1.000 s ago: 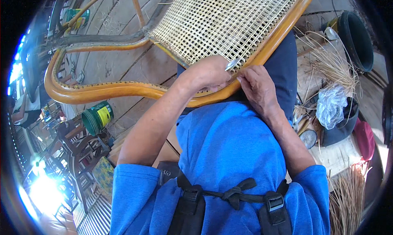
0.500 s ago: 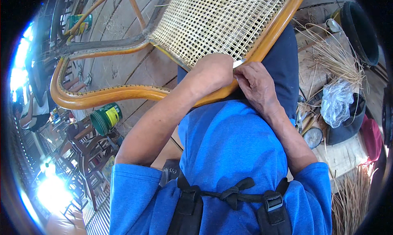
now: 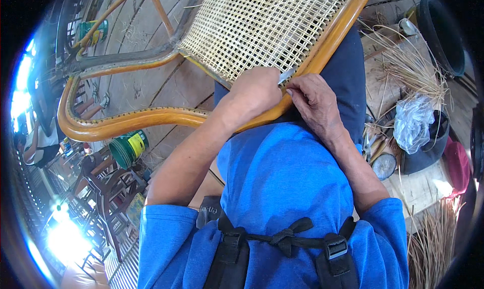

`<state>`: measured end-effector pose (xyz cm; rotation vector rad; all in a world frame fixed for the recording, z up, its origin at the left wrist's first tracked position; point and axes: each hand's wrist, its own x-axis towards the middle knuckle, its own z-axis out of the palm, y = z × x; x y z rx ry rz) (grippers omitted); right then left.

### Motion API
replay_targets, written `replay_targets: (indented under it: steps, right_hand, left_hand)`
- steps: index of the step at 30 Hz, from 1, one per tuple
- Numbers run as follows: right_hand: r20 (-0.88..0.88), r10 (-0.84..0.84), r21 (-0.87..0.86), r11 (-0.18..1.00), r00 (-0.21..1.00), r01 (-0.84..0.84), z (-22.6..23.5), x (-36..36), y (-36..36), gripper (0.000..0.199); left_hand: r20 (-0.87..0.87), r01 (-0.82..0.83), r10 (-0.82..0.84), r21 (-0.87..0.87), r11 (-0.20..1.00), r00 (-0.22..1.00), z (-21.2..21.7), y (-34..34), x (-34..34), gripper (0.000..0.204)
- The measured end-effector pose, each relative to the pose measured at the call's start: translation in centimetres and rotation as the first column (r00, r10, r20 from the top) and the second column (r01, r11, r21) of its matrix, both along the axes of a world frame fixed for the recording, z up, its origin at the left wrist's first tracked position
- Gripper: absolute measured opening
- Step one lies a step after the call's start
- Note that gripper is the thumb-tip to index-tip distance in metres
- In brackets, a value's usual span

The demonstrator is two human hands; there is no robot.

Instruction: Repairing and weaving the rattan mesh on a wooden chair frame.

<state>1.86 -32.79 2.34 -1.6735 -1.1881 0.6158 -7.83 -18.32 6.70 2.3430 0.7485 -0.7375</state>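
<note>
A wooden chair frame (image 3: 171,115) with an orange-brown finish rests across my lap. Its panel of woven cane (image 3: 262,29) slants up and away from me. My left hand (image 3: 256,90) is closed at the panel's near corner; from it sticks the short shiny blade of a knife (image 3: 287,76), its handle hidden in my fist. Beside the blade, over the rim, my right hand (image 3: 315,100) has its thumb and fingers pinched together. Whatever lies between those fingertips is too small to make out.
To the right are loose cane strands (image 3: 413,67), a clear plastic bag (image 3: 413,122), a dark bucket (image 3: 441,37), a dark cap (image 3: 428,150) and hand tools (image 3: 375,148). A green bucket (image 3: 128,149) and wooden chairs (image 3: 103,188) stand left. Another person (image 3: 40,140) is at the far left.
The chair frame has shifted slightly left in view. My left hand has drawn back a little to the left, and the blade has tilted more steeply. My right hand stays pinched at the rim.
</note>
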Motion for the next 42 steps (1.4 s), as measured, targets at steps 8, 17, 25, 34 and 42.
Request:
replay_targets:
  steps: [8,17,25,34,42]
  right_hand:
    - [0.009,-0.024,0.021,1.0,1.0,0.024,0.1,-0.1,0.3,0.014]
    - [0.201,0.268,-0.303,0.932,0.942,-0.2,2.6,0.4,2.6,0.011]
    - [0.105,0.473,-0.635,0.709,0.875,-0.307,3.0,1.2,6.2,0.017]
    - [0.09,0.511,-0.601,0.713,0.855,-0.363,1.8,1.9,7.3,0.022]
    - [0.324,0.582,-0.632,0.72,0.746,-0.287,1.8,0.9,7.8,0.022]
  left_hand:
    - [0.11,-0.056,0.065,-0.086,0.995,0.992,1.6,0.6,-0.3,0.024]
    - [0.068,-0.377,0.378,-0.026,0.926,0.923,3.3,0.2,-8.0,0.033]
    - [0.138,-0.523,0.563,-0.244,0.816,0.814,0.7,-0.1,-8.8,0.031]
    - [0.172,-0.467,0.517,-0.26,0.845,0.839,0.5,0.1,-8.5,0.022]
    - [0.179,-0.516,0.546,-0.188,0.836,0.819,0.7,0.3,-8.9,0.021]
